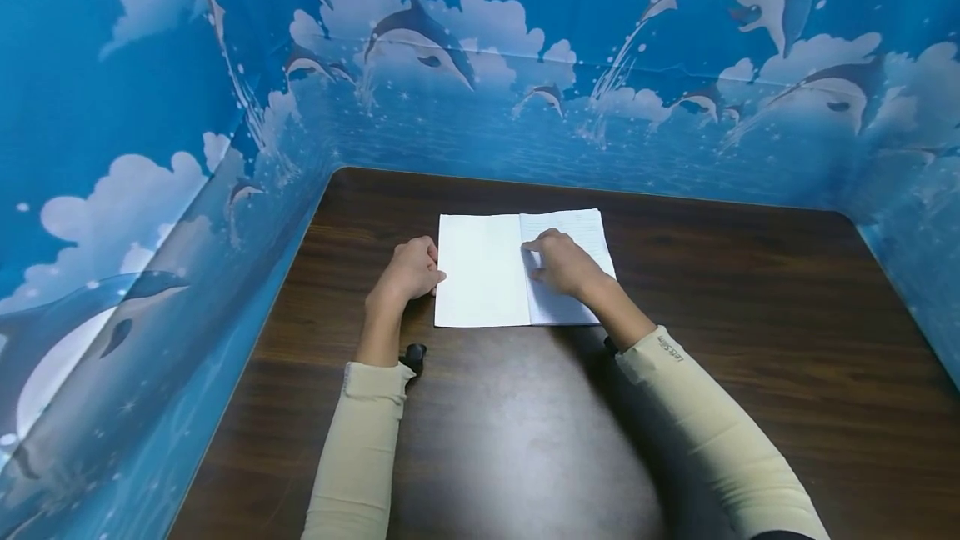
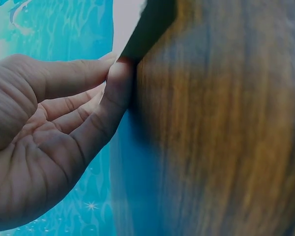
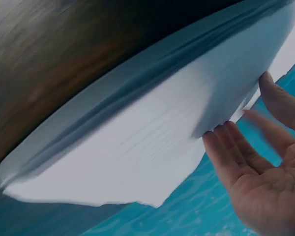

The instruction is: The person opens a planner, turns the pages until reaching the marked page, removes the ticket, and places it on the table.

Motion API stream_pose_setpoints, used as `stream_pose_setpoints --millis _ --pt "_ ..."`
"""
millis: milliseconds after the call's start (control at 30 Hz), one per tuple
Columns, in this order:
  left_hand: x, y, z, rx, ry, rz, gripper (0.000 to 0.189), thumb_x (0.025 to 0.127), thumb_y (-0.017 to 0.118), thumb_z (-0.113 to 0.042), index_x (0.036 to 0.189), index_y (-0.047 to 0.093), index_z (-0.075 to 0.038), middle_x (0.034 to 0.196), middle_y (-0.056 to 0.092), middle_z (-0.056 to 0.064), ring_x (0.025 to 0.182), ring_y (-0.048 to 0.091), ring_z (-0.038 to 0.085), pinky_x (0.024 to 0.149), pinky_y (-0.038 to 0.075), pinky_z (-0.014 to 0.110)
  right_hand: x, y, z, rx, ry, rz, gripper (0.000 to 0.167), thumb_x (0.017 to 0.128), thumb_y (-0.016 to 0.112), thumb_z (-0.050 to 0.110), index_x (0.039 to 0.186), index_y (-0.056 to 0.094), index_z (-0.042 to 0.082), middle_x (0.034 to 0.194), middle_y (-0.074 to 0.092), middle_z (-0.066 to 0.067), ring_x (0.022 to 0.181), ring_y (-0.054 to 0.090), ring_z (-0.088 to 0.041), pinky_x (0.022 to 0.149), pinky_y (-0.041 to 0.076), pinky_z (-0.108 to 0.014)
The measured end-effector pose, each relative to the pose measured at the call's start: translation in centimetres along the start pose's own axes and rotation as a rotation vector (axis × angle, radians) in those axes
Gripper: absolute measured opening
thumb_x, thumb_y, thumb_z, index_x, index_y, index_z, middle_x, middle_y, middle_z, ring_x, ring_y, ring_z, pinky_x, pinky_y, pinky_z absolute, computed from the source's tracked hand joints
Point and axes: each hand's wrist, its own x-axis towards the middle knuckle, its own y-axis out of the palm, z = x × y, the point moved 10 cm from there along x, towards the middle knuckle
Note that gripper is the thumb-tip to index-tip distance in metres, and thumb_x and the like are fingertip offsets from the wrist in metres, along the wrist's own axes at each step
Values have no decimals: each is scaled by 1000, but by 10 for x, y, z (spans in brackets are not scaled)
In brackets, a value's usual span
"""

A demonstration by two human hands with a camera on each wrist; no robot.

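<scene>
An open notebook [image 1: 483, 273] lies on the dark wooden table, its left page blank and its right page ruled with lines. At its left edge my left hand [image 1: 410, 271] pinches the paper between thumb and index finger. The left wrist view shows that hand [image 2: 54, 113] holding the white edge close to the wood. My right hand [image 1: 566, 263] is over the ruled page, fingers reaching toward the centre fold. Seen from the right wrist, the fingertips of this hand [image 3: 265, 182] touch the page surface [image 3: 152, 147], the fingers mostly straight.
The wooden table [image 1: 750, 315] has rounded far corners. Blue cloth [image 1: 480, 132] printed with dolphins and clouds hangs around its back and sides. Pale sleeves [image 1: 360, 448] cover both forearms, and a black device [image 1: 414, 357] shows at the left wrist.
</scene>
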Motion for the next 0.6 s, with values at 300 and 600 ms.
stream_pose_setpoints --millis 300,600 --pt "2 -1 -3 7 -1 -10 14 104 67 -7 112 57 0 79 64 9 68 65 21 70 45 34 0 -19 -57 -80 126 -34 50 103 70 10 147 58 -9 155 54 -32 150 45 -47 125 38 -56" --pt "6 1 -4 36 -22 -43 20 107 63 -8 124 60 1 108 64 16 96 60 29 84 50 40 -9 -26 -97 -95 258 -50 52 107 66 13 152 52 -9 162 44 -31 152 41 -50 122 39 -62"
